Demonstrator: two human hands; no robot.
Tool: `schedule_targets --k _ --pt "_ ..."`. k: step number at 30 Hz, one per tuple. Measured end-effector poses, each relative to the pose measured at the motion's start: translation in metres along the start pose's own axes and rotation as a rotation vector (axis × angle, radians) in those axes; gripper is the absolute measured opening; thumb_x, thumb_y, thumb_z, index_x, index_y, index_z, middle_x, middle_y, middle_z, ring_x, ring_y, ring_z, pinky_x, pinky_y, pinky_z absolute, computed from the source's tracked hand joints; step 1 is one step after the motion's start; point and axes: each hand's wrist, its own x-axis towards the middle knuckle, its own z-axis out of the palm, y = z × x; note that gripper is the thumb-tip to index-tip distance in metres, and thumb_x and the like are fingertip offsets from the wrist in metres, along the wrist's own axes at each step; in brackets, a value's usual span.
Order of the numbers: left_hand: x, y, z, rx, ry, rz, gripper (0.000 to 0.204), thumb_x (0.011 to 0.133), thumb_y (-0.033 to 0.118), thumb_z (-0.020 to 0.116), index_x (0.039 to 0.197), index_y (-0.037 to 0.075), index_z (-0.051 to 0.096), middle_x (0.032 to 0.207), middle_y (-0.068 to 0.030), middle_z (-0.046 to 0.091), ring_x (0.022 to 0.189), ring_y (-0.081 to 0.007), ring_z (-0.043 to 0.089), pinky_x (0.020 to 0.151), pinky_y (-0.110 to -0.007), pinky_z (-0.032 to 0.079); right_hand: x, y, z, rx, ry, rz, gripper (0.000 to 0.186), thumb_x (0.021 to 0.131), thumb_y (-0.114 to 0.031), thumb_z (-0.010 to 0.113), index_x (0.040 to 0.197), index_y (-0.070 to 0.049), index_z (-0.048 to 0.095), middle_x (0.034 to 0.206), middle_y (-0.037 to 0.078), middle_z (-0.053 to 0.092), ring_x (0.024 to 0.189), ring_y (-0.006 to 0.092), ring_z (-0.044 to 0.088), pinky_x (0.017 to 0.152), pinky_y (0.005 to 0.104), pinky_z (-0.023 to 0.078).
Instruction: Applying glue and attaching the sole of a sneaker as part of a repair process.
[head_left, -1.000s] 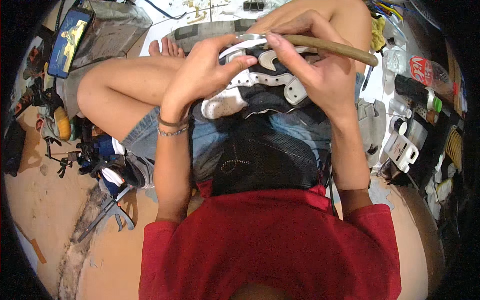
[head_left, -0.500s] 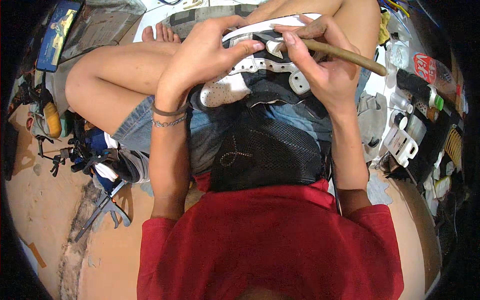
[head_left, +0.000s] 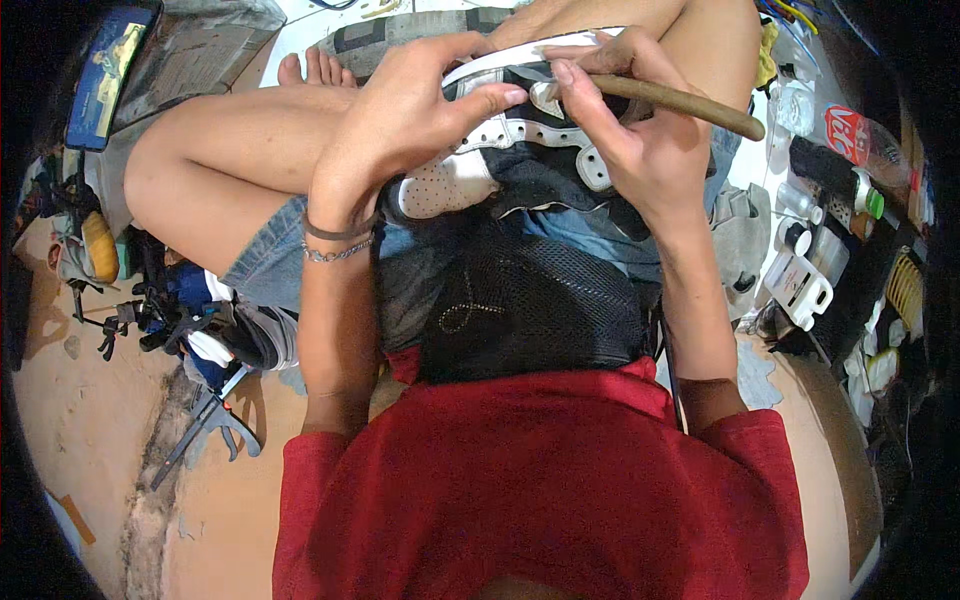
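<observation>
One black-and-white shoe [head_left: 520, 133] is resting over the denim shorts [head_left: 265, 245] in the head view. The left hand [head_left: 415, 115] is gripping its edge; the right hand [head_left: 635, 130] is grasping a wooden-handled tool [head_left: 690, 98], tip partly hidden. The step seems to be working tool against shoe, which is calling for firm bracing. A clear bottle [head_left: 795, 107] is carrying a red label [head_left: 848, 137] with pale lettering; a white jug [head_left: 799, 292] is bearing illegible print.
</observation>
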Motion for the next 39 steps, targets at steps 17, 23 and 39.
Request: schedule_targets --k 17,23,39 --pt "-0.001 0.000 -0.001 -0.051 -0.004 0.020 0.039 0.090 0.032 0.072 0.110 -0.001 0.065 0.088 -0.0075 0.070 0.080 -0.0116 0.058 0.075 -0.028 0.047 0.000 0.005 -0.004 0.108 -0.016 0.026 0.010 0.096 -0.006 0.061 0.089 0.000 0.058 0.079 0.009 0.072 0.095 0.0188 0.072 0.111 0.0436 0.041" --pt "-0.001 -0.001 -0.001 -0.101 -0.010 0.006 0.038 0.090 0.032 0.072 0.109 0.000 0.065 0.085 -0.0066 0.069 0.077 -0.0105 0.057 0.070 -0.028 0.046 -0.003 0.007 -0.006 0.153 -0.023 0.042 0.010 0.097 -0.006 0.061 0.090 -0.001 0.056 0.080 0.008 0.071 0.100 0.0213 0.072 0.111 0.0424 0.041" --pt "0.000 0.002 -0.002 -0.120 -0.026 -0.005 0.032 0.090 0.027 0.072 0.109 0.001 0.065 0.083 -0.0065 0.068 0.074 -0.0103 0.056 0.067 -0.028 0.047 0.008 -0.011 -0.003 -0.094 -0.054 0.025 0.017 0.093 -0.011 0.067 0.085 0.001 0.060 0.084 0.007 0.073 0.084 0.0145 0.071 0.094 0.0333 0.050"
